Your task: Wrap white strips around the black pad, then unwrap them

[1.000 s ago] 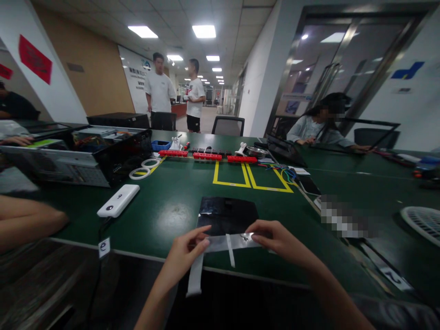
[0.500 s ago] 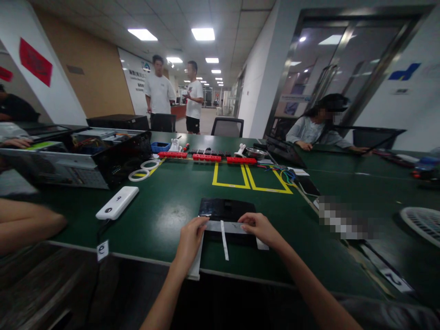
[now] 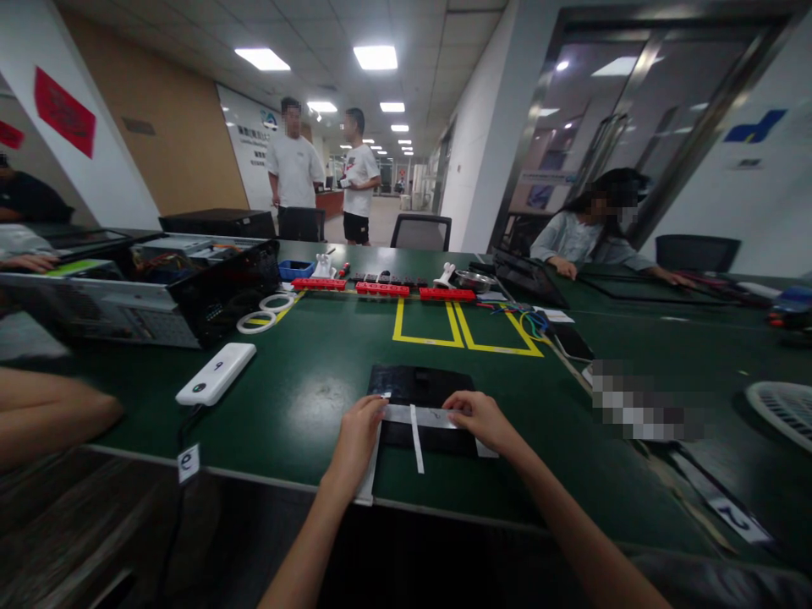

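Note:
A flat black panel (image 3: 419,382) lies on the green table in front of me. Across it runs a grey strip (image 3: 401,414), shiny in places. My left hand (image 3: 356,436) pinches its left end, and my right hand (image 3: 482,420) has thumb and fingers closed at its right end. From the strip's middle a narrow white strip (image 3: 417,448) reaches down toward me. Another white strip (image 3: 366,491) shows beneath my left hand at the table edge. A white piece (image 3: 486,450) sticks out below my right hand. Whether the grey strip is stuck to the panel, I cannot tell.
To the left lie a white power bank (image 3: 216,373) and two white rings (image 3: 256,322). Behind them stands an open computer case (image 3: 216,292). Red holders (image 3: 381,290) line the back, near yellow tape outlines (image 3: 428,342). A co-worker's arm (image 3: 57,416) rests at left.
My hands stay at the strip's ends with only a slight shift. At the far right, a co-worker's black frame has come down flat onto the table.

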Action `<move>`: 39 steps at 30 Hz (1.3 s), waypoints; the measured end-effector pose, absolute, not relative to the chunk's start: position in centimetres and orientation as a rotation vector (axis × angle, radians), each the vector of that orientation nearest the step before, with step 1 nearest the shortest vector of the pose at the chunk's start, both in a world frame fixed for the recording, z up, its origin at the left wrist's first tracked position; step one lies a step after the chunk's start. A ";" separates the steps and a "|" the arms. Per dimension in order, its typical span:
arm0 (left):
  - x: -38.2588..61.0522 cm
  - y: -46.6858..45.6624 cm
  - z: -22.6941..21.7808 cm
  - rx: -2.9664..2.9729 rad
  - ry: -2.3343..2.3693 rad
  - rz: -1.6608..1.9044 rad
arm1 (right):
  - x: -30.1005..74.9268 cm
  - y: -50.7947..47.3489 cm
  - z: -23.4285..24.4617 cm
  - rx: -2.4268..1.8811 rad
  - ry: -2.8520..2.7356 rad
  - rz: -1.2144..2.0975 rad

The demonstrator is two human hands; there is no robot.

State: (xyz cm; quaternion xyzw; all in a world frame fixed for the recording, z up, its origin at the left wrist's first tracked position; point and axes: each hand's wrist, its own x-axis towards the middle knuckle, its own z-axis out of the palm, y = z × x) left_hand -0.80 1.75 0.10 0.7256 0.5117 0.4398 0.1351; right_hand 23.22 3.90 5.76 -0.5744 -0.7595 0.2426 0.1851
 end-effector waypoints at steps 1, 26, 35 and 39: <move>-0.8 1.8 0.0 2.108 1.490 1.271 | 23.2 3.9 5.6 -1.622 -2.149 0.648; 0.5 -0.1 1.6 2.689 1.664 0.682 | 23.0 3.7 3.7 -1.705 -2.123 0.332; 3.2 -3.0 1.6 2.759 1.557 0.412 | 23.2 3.6 3.0 -1.636 -2.050 0.347; 3.0 -3.0 1.6 2.746 1.553 0.390 | 23.5 4.0 2.9 -1.543 -1.858 0.478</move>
